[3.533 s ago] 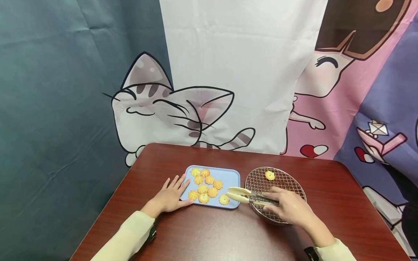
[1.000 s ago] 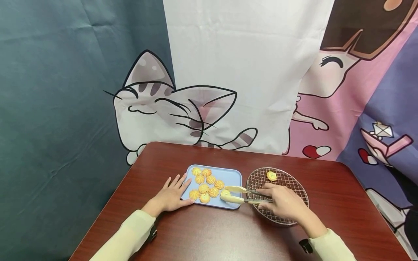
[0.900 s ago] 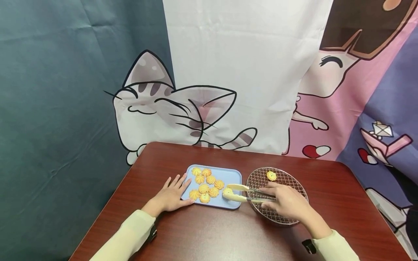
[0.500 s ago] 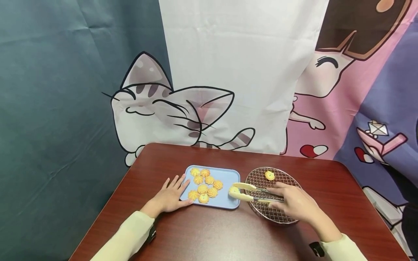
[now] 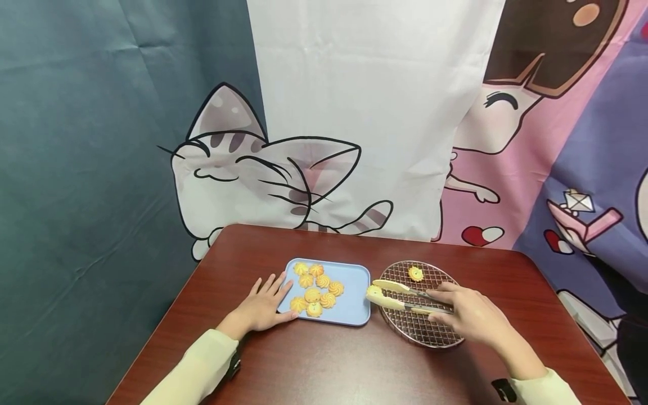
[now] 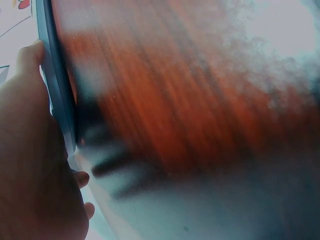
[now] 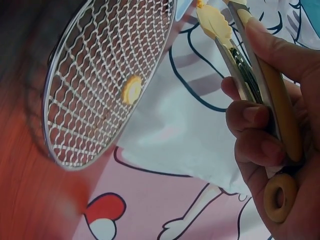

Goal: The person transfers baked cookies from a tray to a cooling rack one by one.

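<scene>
My right hand (image 5: 473,315) grips a pair of tongs (image 5: 390,302) with pale yellow tips and metal arms. Pinched between those tips is a yellow piped cookie (image 5: 374,291), held at the gap between the blue tray (image 5: 351,315) and the round wire rack (image 5: 430,332). In the right wrist view, curled fingers and thumb wrap the tongs' handles (image 7: 282,105). On the tray's left edge my left hand (image 5: 258,308) rests with fingers spread; the left wrist view shows it beside the tray's rim (image 6: 57,75). Several cookies (image 5: 313,295) lie on the tray's left and middle.
One cookie (image 5: 415,274) sits near the far edge of the rack. Tray and rack stand side by side on a reddish-brown wooden table (image 5: 314,365). Behind the table hangs a printed cloth (image 5: 405,112) with cartoon figures.
The tongs have taken hold of the cookie at the tray's right end and carried it right, past the tray's edge to the rack's near side. My left hand stays on the tray.
</scene>
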`<action>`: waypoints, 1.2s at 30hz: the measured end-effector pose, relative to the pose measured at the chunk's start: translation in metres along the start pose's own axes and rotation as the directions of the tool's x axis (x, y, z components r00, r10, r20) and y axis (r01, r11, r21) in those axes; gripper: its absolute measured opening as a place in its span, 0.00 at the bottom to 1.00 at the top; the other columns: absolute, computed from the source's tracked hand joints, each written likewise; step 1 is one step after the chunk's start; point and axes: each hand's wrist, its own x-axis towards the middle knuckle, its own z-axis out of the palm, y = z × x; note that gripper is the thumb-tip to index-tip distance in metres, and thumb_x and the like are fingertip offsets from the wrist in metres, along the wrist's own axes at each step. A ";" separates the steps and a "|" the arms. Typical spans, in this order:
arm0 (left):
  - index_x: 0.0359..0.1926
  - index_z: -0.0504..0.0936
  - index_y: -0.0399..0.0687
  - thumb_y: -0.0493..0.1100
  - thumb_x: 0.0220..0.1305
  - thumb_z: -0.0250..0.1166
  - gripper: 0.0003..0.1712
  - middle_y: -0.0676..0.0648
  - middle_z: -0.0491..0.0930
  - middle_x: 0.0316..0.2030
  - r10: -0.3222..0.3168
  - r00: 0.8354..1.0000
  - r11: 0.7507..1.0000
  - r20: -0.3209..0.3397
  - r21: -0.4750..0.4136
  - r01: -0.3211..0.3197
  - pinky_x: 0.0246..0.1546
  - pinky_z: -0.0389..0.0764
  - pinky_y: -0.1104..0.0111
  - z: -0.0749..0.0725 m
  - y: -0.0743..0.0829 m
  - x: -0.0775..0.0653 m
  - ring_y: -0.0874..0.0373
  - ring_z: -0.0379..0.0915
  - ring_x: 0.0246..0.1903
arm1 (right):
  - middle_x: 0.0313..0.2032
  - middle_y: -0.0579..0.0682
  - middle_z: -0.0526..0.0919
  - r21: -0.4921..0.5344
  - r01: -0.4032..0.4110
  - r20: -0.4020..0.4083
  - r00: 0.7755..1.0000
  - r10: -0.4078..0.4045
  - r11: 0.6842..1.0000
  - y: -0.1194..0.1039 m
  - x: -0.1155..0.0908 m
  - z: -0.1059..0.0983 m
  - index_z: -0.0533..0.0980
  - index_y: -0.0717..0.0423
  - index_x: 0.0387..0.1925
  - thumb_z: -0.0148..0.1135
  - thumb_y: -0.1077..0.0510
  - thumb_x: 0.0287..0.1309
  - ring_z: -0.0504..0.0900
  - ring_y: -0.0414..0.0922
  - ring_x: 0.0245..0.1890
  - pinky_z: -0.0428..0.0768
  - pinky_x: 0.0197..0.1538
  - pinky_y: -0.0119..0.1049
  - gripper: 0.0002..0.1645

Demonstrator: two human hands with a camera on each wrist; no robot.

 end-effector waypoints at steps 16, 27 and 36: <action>0.81 0.52 0.54 0.79 0.66 0.47 0.54 0.46 0.43 0.81 -0.006 1.000 1.000 -0.002 -0.006 0.006 0.74 0.42 0.41 0.000 0.000 0.000 0.41 0.40 0.79 | 0.44 0.41 0.82 -0.014 -0.054 -0.034 0.998 0.053 0.998 0.017 -0.016 -0.010 0.86 0.48 0.52 0.79 0.44 0.48 0.77 0.36 0.32 0.76 0.31 0.39 0.28; 0.81 0.53 0.53 0.79 0.66 0.48 0.54 0.45 0.44 0.81 0.004 1.000 1.000 -0.012 -0.011 -0.004 0.74 0.42 0.40 0.000 0.000 0.000 0.40 0.41 0.79 | 0.38 0.34 0.79 -0.011 -0.071 -0.062 0.996 0.071 0.997 0.032 -0.024 -0.014 0.87 0.47 0.50 0.80 0.46 0.48 0.70 0.31 0.28 0.68 0.27 0.33 0.26; 0.81 0.53 0.53 0.78 0.66 0.49 0.53 0.45 0.44 0.81 0.007 1.000 1.000 -0.007 -0.008 -0.007 0.74 0.42 0.40 -0.001 0.001 0.000 0.40 0.41 0.79 | 0.36 0.34 0.78 -0.008 -0.111 -0.076 0.991 0.110 0.994 0.045 -0.031 -0.014 0.87 0.50 0.50 0.80 0.46 0.48 0.72 0.33 0.29 0.68 0.28 0.34 0.26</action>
